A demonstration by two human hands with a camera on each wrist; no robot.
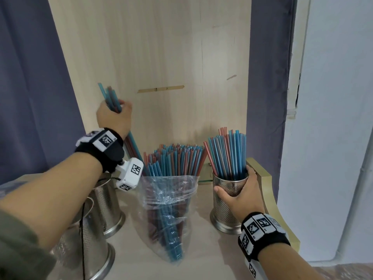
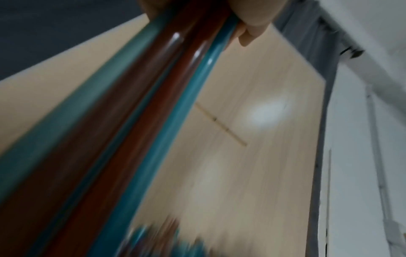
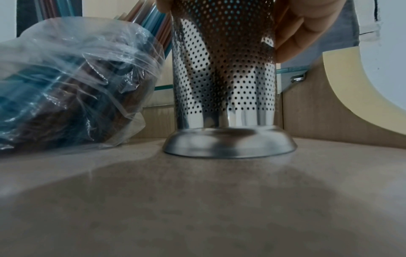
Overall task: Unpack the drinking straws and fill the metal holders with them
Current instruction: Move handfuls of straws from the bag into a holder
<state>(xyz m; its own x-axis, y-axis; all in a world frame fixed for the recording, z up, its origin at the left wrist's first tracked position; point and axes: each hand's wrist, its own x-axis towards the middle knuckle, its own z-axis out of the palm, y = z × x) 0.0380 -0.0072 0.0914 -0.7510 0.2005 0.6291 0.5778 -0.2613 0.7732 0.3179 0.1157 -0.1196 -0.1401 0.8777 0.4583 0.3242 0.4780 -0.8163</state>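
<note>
Head view. Left hand (image 1: pixel 115 118) raised above the table (image 1: pixel 201 263), fingers clenched round a small bundle of straws (image 1: pixel 110 98), blue and red, ends fanning out above the fist and the long tails dropping below the wrist. Right hand (image 1: pixel 240 194) wrapped round the upper wall of the right metal holder (image 1: pixel 228 207), already well stocked with upright straws. Plastic bag (image 1: pixel 167 201) between the two hands, mouth open, still packed with straws (image 1: pixel 175 158). Two more perforated holders (image 1: pixel 107 207) low on the left, partly hidden under the forearm. Likely step: carrying the fresh bundle to a holder. Best done by keeping the bundle tight and near upright, lining the lower ends over the rim before loosening, and steadying the receiving holder so nothing tips.

Left wrist view. Much motion blur. Straws (image 2: pixel 131 107) running lengthwise from under the fingers (image 2: pixel 252 17) toward the lens, pressed against palm and fingertips; grip closed on them, none seen slipping.

Right wrist view. Holder (image 3: pixel 224 73) standing flat on its flared base on the table (image 3: pixel 197 208), upright. Fingers (image 3: pixel 298 33) curled against its right wall, thumb tip (image 3: pixel 163 5) just showing at the upper left: holder enclosed, not merely touched. Bag (image 3: pixel 72 83) lying just beside it on the left; touching or not, impossible to tell.
</note>
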